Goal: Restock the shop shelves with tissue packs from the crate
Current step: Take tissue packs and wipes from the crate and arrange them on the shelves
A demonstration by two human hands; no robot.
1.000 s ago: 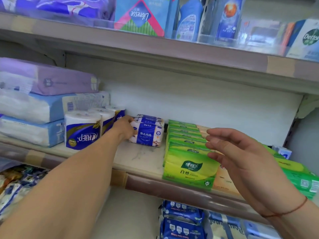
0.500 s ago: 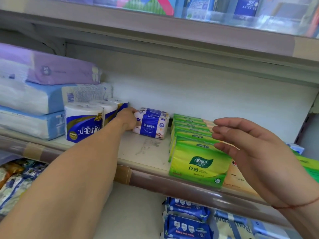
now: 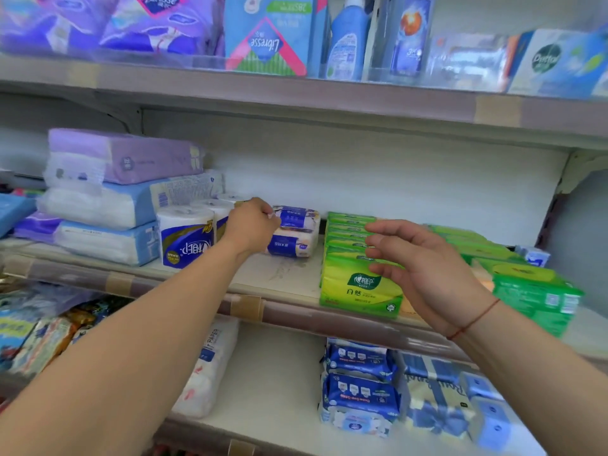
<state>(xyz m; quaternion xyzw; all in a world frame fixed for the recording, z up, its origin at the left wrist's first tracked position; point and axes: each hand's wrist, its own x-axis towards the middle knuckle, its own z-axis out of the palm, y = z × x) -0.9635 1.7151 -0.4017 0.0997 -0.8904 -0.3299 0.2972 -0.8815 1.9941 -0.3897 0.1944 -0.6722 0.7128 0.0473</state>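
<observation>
Deep on the shelf (image 3: 283,274), left hand (image 3: 251,225) grips a tissue pack (image 3: 294,240), right hand (image 3: 424,268) loose-fingered. Shoving it sideways could topple the toilet rolls (image 3: 184,240).

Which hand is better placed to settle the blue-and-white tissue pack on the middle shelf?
Left. The left hand grips the blue-and-white tissue pack; the right hand hovers open by the green packs.

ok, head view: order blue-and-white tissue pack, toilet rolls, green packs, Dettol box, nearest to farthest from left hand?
1. blue-and-white tissue pack: gripped by the left hand.
2. toilet rolls: beside the hand, on its left.
3. green packs: right, past the tissue pack.
4. Dettol box: top shelf, far right.
</observation>
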